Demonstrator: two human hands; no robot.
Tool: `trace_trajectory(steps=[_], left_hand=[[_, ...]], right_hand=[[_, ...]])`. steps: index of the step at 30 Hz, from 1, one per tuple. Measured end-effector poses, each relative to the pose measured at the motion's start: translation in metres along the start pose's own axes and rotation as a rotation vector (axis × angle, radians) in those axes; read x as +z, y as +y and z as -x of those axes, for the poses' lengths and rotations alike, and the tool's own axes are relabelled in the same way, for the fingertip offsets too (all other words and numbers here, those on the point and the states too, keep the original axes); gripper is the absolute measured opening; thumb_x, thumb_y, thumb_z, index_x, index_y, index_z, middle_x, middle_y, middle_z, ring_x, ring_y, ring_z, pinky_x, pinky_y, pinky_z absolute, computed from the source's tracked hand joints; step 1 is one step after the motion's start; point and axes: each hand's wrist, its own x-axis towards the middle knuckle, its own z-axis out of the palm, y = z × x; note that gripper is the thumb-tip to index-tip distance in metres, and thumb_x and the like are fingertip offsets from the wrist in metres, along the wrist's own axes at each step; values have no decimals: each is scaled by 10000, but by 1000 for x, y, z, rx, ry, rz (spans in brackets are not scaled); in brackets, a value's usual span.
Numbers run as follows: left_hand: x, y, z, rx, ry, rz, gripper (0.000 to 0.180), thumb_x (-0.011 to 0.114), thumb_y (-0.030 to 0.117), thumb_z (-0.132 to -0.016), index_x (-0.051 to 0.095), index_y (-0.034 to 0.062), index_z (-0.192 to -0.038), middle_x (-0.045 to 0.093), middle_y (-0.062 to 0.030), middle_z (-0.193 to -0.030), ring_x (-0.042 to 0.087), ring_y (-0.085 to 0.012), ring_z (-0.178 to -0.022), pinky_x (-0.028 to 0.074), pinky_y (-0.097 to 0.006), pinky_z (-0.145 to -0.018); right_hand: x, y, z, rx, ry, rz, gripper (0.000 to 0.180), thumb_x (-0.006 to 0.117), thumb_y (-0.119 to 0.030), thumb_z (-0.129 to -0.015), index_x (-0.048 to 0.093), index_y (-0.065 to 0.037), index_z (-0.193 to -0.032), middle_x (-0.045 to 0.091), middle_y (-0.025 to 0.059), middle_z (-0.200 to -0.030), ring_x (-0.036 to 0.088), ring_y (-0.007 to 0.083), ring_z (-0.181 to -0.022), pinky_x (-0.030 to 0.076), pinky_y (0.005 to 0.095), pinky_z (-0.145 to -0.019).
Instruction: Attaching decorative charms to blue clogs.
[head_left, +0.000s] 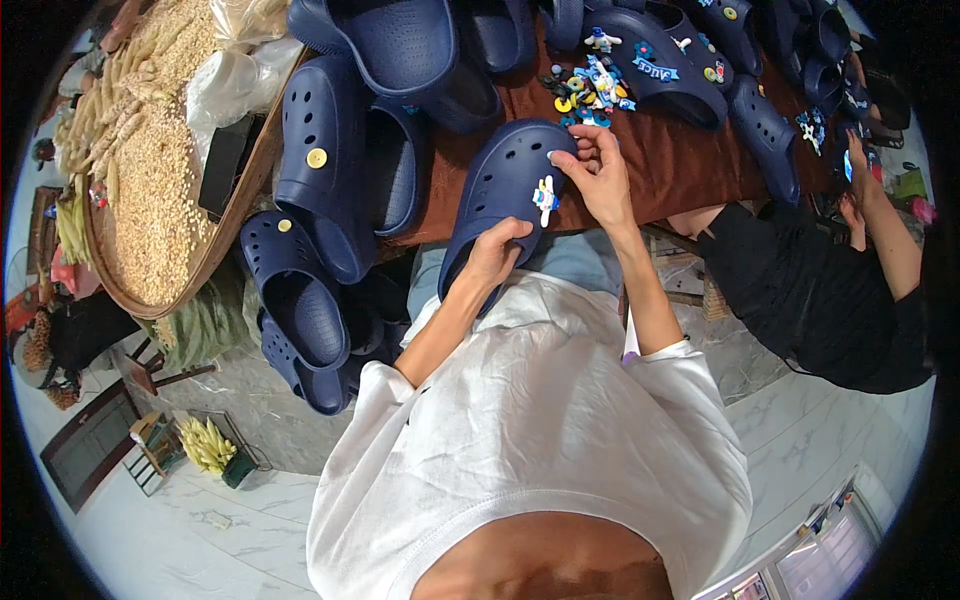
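Clog [500,195], navy, sits tilted over the near edge of the desk [690,160], held between both hands. Left hand [497,250] has its grip closed around the clog's lower side, thumb over the top. Right hand [598,172] is closed at the clog's toe rim, fingertips pinched there; a small white-and-blue charm [545,197] sits on the upper beside the thumb. Judging by this, the charm-fitting step is in hand: the stud needs pressing fully through a hole while the left hand braces. More charms [592,92] lie piled mid-desk, among other clogs [330,150]. Another person's hand [858,160] works at the desk's right end.
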Motion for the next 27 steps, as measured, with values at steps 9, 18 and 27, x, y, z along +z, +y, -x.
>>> trace_trajectory(steps=[9,18,27], left_hand=[[-9,-4,-7,31,-90,60,219,680,16,-768,669,-1,-986,642,-44,-998,602,-161,-932,471,-283,-880],[-10,-11,-8,105,-94,48,100,638,47,-799,700,-11,-852,688,-73,-915,632,-182,-896,474,-332,-872],[-16,-6,-10,27,-89,-4,293,675,26,-773,653,-26,-1061,641,-57,-1058,609,-167,-974,480,-306,-908]], right_hand=[[-11,-2,-8,63,-229,92,637,769,-365,-894,520,-45,-1386,474,171,-1272,550,280,-1163,522,370,-927],[-11,-7,-6,14,-257,159,648,744,-374,-910,481,-67,-1418,451,181,-1282,541,265,-1129,504,352,-932],[-5,8,0,0,-165,26,593,773,-312,-888,539,-50,-1366,465,148,-1255,540,247,-1125,504,364,-941]])
